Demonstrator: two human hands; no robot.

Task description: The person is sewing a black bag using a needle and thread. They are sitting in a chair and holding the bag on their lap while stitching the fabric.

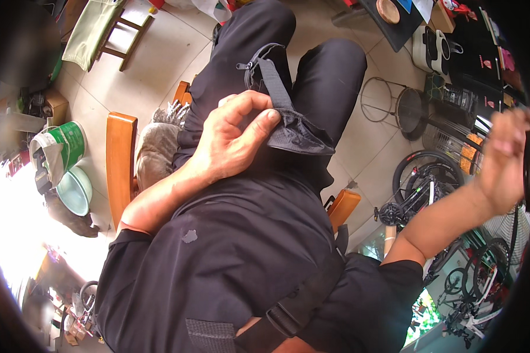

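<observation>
My left hand (pixel 232 138) pinches a piece of black fabric (pixel 303 134) between thumb and forefinger, above my lap. A flat black strap (pixel 274 82) runs up from this cloth, and a curved zipper (pixel 254 63) loops beyond it over my dark trousers. My right hand (pixel 503 162) is raised far out to the right, well apart from the fabric. Its fingers are curled together and slightly blurred; anything between them is too small to make out.
Wooden chair arms (pixel 121 165) flank me. At the left stand a green and white bucket (pixel 72 144) and a pale green basin (pixel 76 191). On the right are bicycle parts (pixel 424 176), a wire stand (pixel 383 100) and a black table (pixel 388 20) with things on it.
</observation>
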